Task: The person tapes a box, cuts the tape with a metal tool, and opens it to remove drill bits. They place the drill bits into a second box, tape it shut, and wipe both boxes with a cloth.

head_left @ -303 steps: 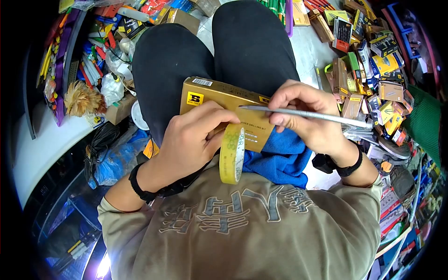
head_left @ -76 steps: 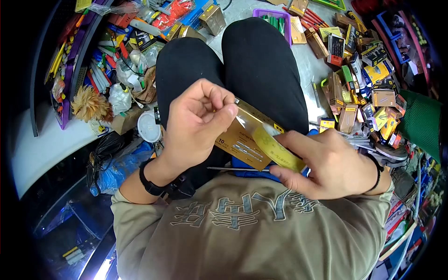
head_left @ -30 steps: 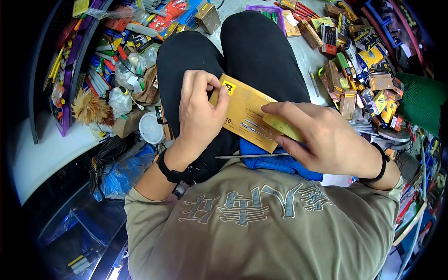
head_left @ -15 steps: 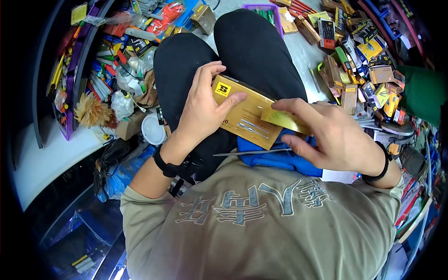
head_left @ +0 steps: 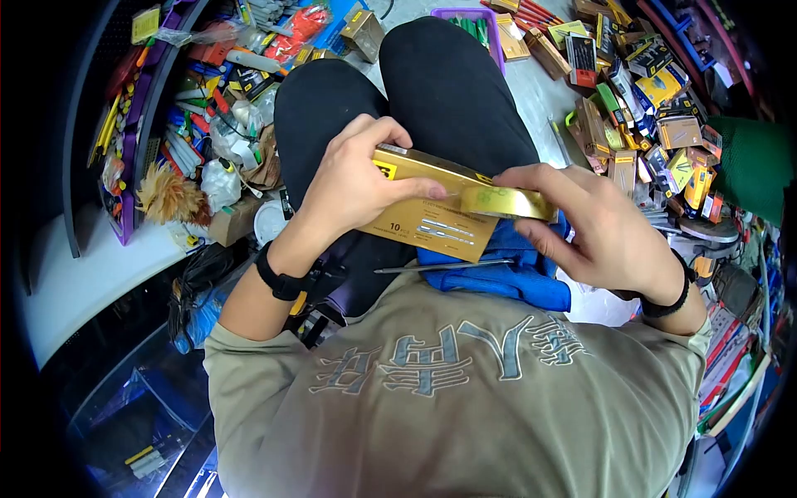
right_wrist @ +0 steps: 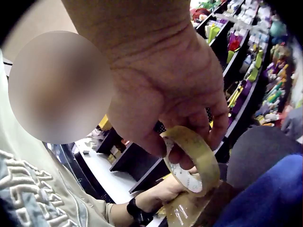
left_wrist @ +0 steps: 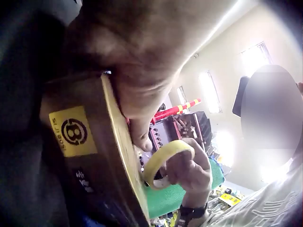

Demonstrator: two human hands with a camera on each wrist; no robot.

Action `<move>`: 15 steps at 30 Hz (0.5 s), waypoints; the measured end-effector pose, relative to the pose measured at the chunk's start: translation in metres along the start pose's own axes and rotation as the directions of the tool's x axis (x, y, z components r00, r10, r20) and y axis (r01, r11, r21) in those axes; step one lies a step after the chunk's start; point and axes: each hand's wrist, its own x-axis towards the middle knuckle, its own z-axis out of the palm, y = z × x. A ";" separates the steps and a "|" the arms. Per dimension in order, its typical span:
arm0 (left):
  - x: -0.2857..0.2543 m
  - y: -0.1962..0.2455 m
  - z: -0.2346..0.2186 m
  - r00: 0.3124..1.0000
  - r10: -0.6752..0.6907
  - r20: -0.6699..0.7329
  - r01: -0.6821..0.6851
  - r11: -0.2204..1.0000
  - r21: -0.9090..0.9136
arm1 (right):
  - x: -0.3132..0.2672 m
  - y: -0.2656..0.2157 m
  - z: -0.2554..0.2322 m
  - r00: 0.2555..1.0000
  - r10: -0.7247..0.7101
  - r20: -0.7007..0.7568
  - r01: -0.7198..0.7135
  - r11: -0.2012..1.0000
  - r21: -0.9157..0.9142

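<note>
My left hand (head_left: 359, 181) grips the left end of a gold cardboard drill bit box (head_left: 432, 226), its thumb lying along the printed front. My right hand (head_left: 604, 231) holds a roll of clear yellowish tape (head_left: 508, 202) between thumb and fingers, with the roll right at the box's right part. In the right wrist view, fingertips reach inside the ring of the tape roll (right_wrist: 194, 161). The left wrist view shows the box's end with its yellow logo label (left_wrist: 73, 131). Below the box, a thin pointed metal rod (head_left: 444, 266) lies across a blue cloth (head_left: 531, 286) on the lap.
Small boxes (head_left: 681, 131) are heaped on the right, near a green mesh (head_left: 751, 170). A purple basket (head_left: 496, 37) stands beyond the knees. Bagged goods and tools (head_left: 220, 124) crowd the left, beside a white curved surface (head_left: 91, 286) and a white round lid (head_left: 270, 222).
The metal rod, earlier in the right hand, lies on the cloth; the tape moved from left to right hand. The left hand dropped from a drawn-out tape strip to the box, which tilted.
</note>
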 end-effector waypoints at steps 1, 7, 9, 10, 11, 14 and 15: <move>-0.004 -0.002 -0.001 1.000 -0.003 -0.005 0.003 1.000 0.000 | 0.002 0.003 0.000 1.000 -0.005 0.003 0.005 1.000 -0.002; -0.026 -0.011 -0.006 0.922 0.002 -0.386 0.011 0.999 0.031 | 0.032 0.012 0.003 0.977 -0.208 -0.042 0.202 0.973 -0.114; -0.028 -0.011 -0.007 0.896 0.013 -0.443 0.034 0.995 0.098 | 0.038 0.014 0.004 0.972 -0.234 -0.010 0.230 0.961 -0.152; -0.027 -0.011 -0.006 0.860 0.176 -0.478 -0.028 0.953 0.301 | 0.039 0.017 0.005 0.972 -0.233 0.014 0.232 0.959 -0.163; -0.026 -0.012 -0.005 0.811 0.340 -0.476 -0.074 0.867 0.493 | 0.040 0.020 0.005 0.972 -0.230 0.038 0.234 0.956 -0.176; -0.022 -0.009 -0.007 0.853 0.322 -0.410 -0.070 0.849 0.523 | 0.039 0.028 0.008 0.975 -0.221 0.014 0.221 0.967 -0.126; -0.020 -0.008 -0.006 0.895 0.265 -0.360 -0.060 0.869 0.492 | 0.038 0.031 0.008 0.975 -0.221 0.016 0.221 0.967 -0.126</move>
